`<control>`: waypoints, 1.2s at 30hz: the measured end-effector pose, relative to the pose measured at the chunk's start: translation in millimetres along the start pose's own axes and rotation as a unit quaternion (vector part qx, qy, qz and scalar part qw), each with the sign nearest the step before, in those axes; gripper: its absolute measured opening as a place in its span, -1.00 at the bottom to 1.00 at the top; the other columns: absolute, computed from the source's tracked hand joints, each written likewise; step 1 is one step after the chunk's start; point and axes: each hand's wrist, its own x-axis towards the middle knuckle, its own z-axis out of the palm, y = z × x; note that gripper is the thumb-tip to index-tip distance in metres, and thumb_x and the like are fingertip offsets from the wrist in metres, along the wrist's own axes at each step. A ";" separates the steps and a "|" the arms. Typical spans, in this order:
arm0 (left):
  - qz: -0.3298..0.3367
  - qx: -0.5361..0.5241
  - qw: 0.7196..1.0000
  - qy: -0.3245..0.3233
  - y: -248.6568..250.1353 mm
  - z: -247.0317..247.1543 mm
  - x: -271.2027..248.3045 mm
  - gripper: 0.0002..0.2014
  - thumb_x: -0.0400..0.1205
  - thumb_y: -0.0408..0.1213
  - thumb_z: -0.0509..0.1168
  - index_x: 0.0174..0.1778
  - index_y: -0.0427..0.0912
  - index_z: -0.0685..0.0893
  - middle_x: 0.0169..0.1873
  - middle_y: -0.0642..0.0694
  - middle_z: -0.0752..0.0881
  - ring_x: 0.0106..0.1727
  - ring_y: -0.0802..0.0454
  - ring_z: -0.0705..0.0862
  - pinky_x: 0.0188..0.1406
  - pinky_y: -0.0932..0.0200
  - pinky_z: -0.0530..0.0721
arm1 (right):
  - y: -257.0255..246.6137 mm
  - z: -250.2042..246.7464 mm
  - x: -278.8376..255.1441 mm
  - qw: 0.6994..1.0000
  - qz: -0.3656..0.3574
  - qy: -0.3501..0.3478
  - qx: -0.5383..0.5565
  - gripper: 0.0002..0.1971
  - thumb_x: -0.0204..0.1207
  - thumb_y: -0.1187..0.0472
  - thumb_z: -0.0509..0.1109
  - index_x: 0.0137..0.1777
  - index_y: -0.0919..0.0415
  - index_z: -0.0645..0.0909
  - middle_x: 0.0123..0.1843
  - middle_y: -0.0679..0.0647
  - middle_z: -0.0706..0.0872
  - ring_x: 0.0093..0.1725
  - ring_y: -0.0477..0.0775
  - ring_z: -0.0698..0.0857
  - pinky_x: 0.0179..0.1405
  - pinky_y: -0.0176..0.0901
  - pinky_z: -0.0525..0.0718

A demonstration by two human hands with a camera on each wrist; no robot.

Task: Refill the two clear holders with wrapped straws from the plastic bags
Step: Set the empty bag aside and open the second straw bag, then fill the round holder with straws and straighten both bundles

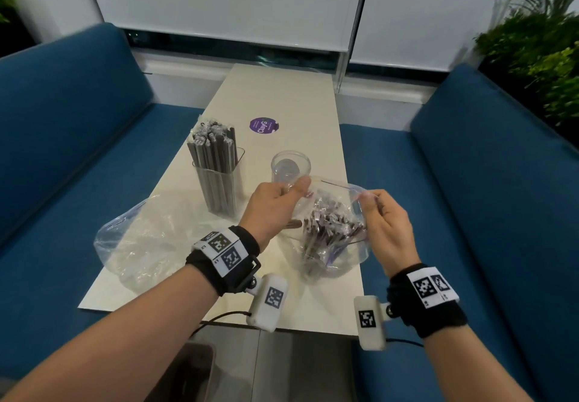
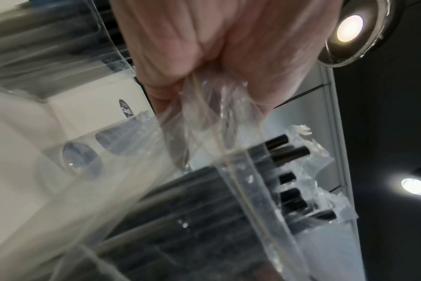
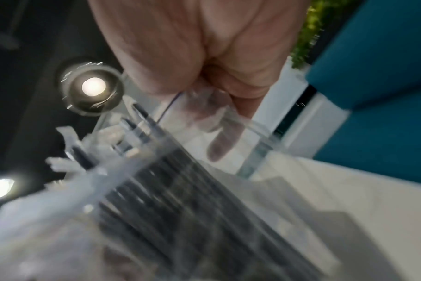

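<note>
Straw bag | long axis upright | both hands pinch mouth

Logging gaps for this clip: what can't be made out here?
- Straw count in the held bag: right wrist view blurred.
- Left hand fingers: curled under in the head view.
- Purple sticker small print: too small.
- Round holder base: hidden behind the bag.

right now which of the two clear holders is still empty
The round holder just beyond the left hand is empty; the square holder farther left is packed with wrapped straws.
</note>
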 end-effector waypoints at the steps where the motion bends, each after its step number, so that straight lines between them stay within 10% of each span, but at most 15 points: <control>1: -0.011 -0.002 1.000 0.002 -0.7 0.5 -0.2 -0.44 0.72 0.06 0.36 -0.07 -0.53 0.76 -0.48 -0.16 0.41 -0.46 0.16 0.49 -0.48 0.42 0.68 | 2.4 1.1 0.1 0.999 0.022 -0.019 0.035 -0.76 0.78 -0.05 0.28 -0.08 -0.07 0.70 -0.11 -0.02 0.71 -0.17 -0.08 0.63 -0.04 0.08 0.74; 4: -0.036 -0.016 0.999 0.012 -5.4 1.7 0.2 -0.47 0.74 0.06 0.35 -0.39 -0.31 0.59 -0.52 -0.05 0.50 -0.41 0.11 0.52 -0.45 0.26 0.78 | 6.1 2.3 0.4 0.975 0.084 -0.083 0.190 -0.74 0.70 -0.07 0.30 0.09 0.06 0.74 -0.02 0.10 0.65 -0.05 0.16 0.59 -0.02 0.23 0.77; 8: -0.069 -0.049 0.996 -0.008 -5.9 -3.2 0.7 -0.57 0.67 0.14 0.41 -0.21 -0.20 0.59 -0.17 -0.16 0.63 -0.03 -0.08 0.67 -0.01 -0.30 0.88 | 10.0 6.3 5.3 0.992 0.045 -0.036 0.110 -0.90 0.80 0.10 0.32 0.24 0.05 0.57 -0.23 -0.02 0.75 -0.34 -0.09 0.71 -0.19 0.08 0.81; 14: -0.028 -0.026 0.997 -0.067 -6.0 -10.2 -2.7 -0.67 0.50 -0.05 0.64 -0.06 -0.04 0.62 -0.16 -0.07 0.75 -0.23 0.04 0.76 -0.02 -0.06 0.84 | 9.1 0.8 8.0 0.993 -0.100 -0.054 0.015 -0.57 0.54 0.78 0.08 -0.03 0.43 0.73 -0.01 0.24 0.69 -0.27 -0.26 0.75 -0.17 -0.49 0.68; 21: -0.019 0.088 0.996 0.006 -4.9 -5.7 -0.3 -0.49 0.70 0.18 0.35 -0.37 -0.19 0.66 -0.43 0.03 0.71 -0.36 0.04 0.64 -0.16 0.11 0.69 | 2.1 7.0 11.7 0.984 -0.076 -0.135 -0.093 -0.63 0.73 0.24 0.39 0.49 -0.05 0.70 0.16 -0.11 0.59 -0.09 -0.24 0.71 0.05 -0.40 0.59; 27: 0.031 0.126 0.992 -0.008 -8.5 -8.6 5.9 -0.14 0.44 0.55 0.35 0.29 -0.20 0.71 0.14 -0.25 0.84 0.17 -0.25 0.81 0.20 -0.32 0.78 | 10.3 17.4 19.7 0.986 -0.122 -0.075 -0.090 -0.52 0.72 0.44 0.32 0.51 -0.03 0.69 0.07 -0.17 0.52 0.00 -0.16 0.66 0.16 -0.30 0.66; 32: -0.013 0.038 0.999 -0.010 -9.9 -3.1 10.2 -0.57 0.75 0.08 0.31 0.52 0.11 0.45 0.13 -0.13 0.77 0.03 -0.03 0.77 -0.06 -0.12 0.87 | 16.1 29.6 21.0 0.982 -0.109 -0.060 -0.142 -0.43 0.71 0.51 0.22 0.59 -0.02 0.61 0.18 0.03 0.51 0.09 -0.26 0.56 0.15 -0.73 0.41; 36: -0.029 -0.019 0.999 0.007 -14.7 -5.3 11.1 -0.70 0.83 -0.25 0.22 0.44 0.13 0.39 0.14 -0.29 0.66 0.00 -0.09 0.71 -0.26 -0.21 0.89 | 29.3 32.1 24.2 0.981 0.005 -0.127 -0.145 -0.48 0.80 0.36 0.12 0.64 -0.10 0.54 0.43 0.08 0.65 0.24 0.01 0.71 0.39 -0.09 0.67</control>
